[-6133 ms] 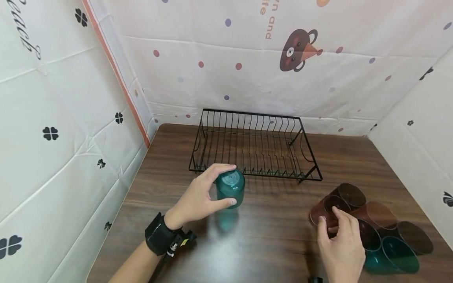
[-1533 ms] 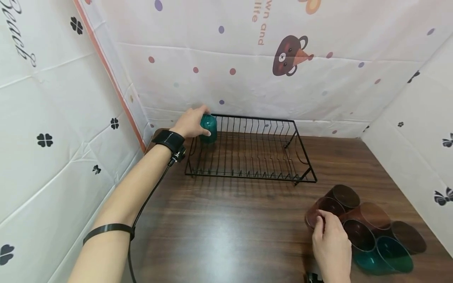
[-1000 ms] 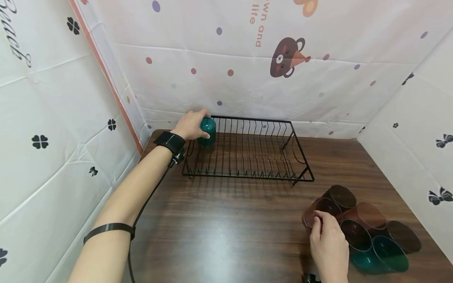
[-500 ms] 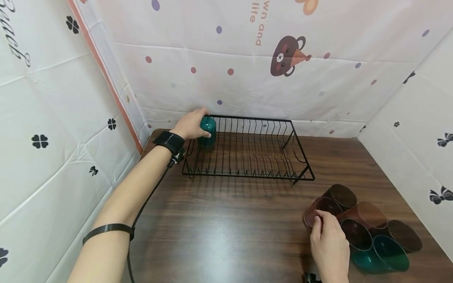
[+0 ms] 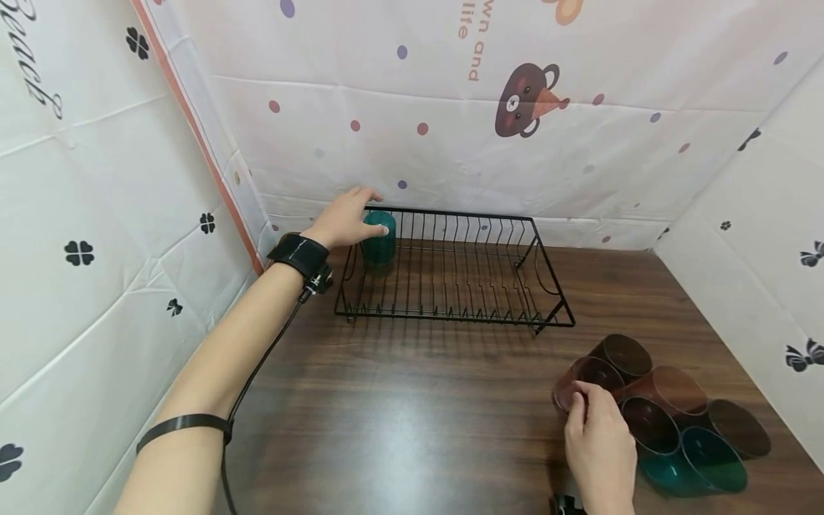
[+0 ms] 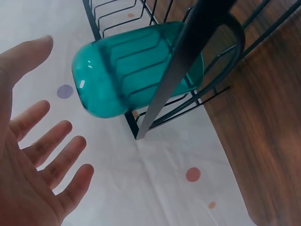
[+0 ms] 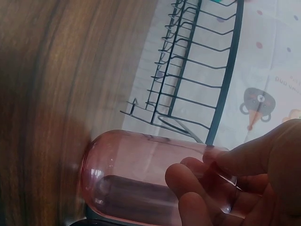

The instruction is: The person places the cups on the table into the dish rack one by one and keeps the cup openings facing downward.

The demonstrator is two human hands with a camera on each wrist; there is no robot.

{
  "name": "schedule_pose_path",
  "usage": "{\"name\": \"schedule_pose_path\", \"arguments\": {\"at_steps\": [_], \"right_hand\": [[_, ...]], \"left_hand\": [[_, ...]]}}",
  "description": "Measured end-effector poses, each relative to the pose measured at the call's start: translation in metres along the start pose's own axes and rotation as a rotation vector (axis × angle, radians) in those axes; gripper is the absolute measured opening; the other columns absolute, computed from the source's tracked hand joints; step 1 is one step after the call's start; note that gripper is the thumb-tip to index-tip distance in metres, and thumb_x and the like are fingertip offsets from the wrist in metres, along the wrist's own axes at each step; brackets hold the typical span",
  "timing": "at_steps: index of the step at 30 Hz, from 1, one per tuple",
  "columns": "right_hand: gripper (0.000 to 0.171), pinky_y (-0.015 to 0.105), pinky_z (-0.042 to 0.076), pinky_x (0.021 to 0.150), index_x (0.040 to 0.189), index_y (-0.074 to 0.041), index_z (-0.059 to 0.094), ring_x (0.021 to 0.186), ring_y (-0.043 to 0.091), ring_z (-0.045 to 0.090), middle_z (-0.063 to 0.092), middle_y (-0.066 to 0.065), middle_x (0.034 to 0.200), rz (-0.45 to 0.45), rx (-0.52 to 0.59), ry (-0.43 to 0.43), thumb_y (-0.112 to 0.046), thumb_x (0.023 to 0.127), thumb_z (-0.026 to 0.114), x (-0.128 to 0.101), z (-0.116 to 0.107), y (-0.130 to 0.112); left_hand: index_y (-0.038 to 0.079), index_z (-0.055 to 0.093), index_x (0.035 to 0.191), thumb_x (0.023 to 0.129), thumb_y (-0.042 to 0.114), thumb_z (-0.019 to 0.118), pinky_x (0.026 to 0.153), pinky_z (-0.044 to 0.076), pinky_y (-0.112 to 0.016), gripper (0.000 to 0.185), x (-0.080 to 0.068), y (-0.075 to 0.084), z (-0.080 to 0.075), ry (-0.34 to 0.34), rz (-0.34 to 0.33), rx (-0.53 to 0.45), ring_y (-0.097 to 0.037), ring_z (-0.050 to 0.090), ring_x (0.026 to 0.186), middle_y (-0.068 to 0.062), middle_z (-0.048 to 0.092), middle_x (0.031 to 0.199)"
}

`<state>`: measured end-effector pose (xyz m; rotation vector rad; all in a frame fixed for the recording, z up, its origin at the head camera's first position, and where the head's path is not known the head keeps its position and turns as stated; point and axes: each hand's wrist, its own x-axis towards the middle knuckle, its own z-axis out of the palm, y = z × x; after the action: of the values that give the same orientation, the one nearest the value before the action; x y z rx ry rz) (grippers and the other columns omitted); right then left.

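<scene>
Left hand is spread open beside the teal cup, fingers straight, holding nothing; in the left wrist view the palm is clear of the cup. The teal cup sits upside down in the far left corner of the black wire rack, at the back of the worktop. Whether a fingertip touches the cup in the head view cannot be told.

Right hand has thumb and fingers pinched on the rim of a reddish-brown cup, which lies on its side at the front right of the worktop; the right wrist view shows fingers curled around its mouth.

Judgement on the step: the cup looks seated, so the left hand should lift straight away without brushing the cup or the rack wire. The right hand's cup lies against its neighbours in the cluster, so it should come up and out before turning over, or it may knock the others rolling. Set the next one mouth down just beside the teal cup, keeping the row tight.

Counts: one rack. One teal cup in the rack. In the cluster on the worktop: five dark reddish-brown cups, one more teal cup. Seven cups in all, as far as overlap allows.
</scene>
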<state>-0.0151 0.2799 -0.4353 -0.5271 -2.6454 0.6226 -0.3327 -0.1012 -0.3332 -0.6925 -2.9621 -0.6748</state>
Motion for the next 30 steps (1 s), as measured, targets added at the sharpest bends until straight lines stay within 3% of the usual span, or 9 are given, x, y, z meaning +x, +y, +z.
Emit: {"name": "schedule_pose_path", "arguments": {"at_steps": [9, 17, 24, 30], "right_hand": [[0.025, 0.067, 0.048, 0.087, 0.123, -0.001, 0.063, 0.111, 0.051, 0.062, 0.065, 0.026, 0.124, -0.024, 0.007, 0.006, -0.013, 0.105, 0.051, -0.002, 0.002, -0.001], [0.022, 0.068, 0.050, 0.082, 0.120, -0.001, 0.064, 0.104, 0.049, 0.065, 0.067, 0.023, 0.120, -0.076, 0.008, 0.017, -0.012, 0.104, 0.054, -0.005, 0.004, -0.006], [0.020, 0.068, 0.050, 0.078, 0.116, -0.004, 0.067, 0.100, 0.047, 0.068, 0.069, 0.019, 0.116, -0.134, 0.034, 0.030, -0.013, 0.103, 0.055, -0.007, 0.006, -0.014], [0.016, 0.062, 0.054, 0.068, 0.111, -0.005, 0.069, 0.089, 0.042, 0.072, 0.072, 0.016, 0.108, -0.215, 0.062, 0.041, -0.012, 0.100, 0.060, -0.014, 0.014, -0.028]], "left_hand": [[0.013, 0.047, 0.148, 0.096, 0.041, 0.069, 0.109, 0.043, -0.055, 0.063, -0.018, 0.008, 0.000, 0.026, 0.087, 0.017, -0.035, 0.049, 0.135, -0.013, 0.048, 0.150], [0.016, 0.049, 0.145, 0.096, 0.041, 0.069, 0.104, 0.046, -0.054, 0.059, -0.039, 0.022, -0.002, 0.040, 0.164, -0.028, -0.035, 0.052, 0.130, -0.012, 0.049, 0.148], [0.017, 0.050, 0.146, 0.097, 0.045, 0.067, 0.112, 0.040, -0.054, 0.059, -0.059, 0.035, -0.001, 0.030, 0.210, -0.025, -0.034, 0.044, 0.141, -0.009, 0.047, 0.152], [0.019, 0.054, 0.142, 0.096, 0.044, 0.068, 0.113, 0.041, -0.050, 0.054, -0.078, 0.049, 0.004, 0.057, 0.275, -0.038, -0.029, 0.048, 0.136, -0.004, 0.052, 0.145]]}}
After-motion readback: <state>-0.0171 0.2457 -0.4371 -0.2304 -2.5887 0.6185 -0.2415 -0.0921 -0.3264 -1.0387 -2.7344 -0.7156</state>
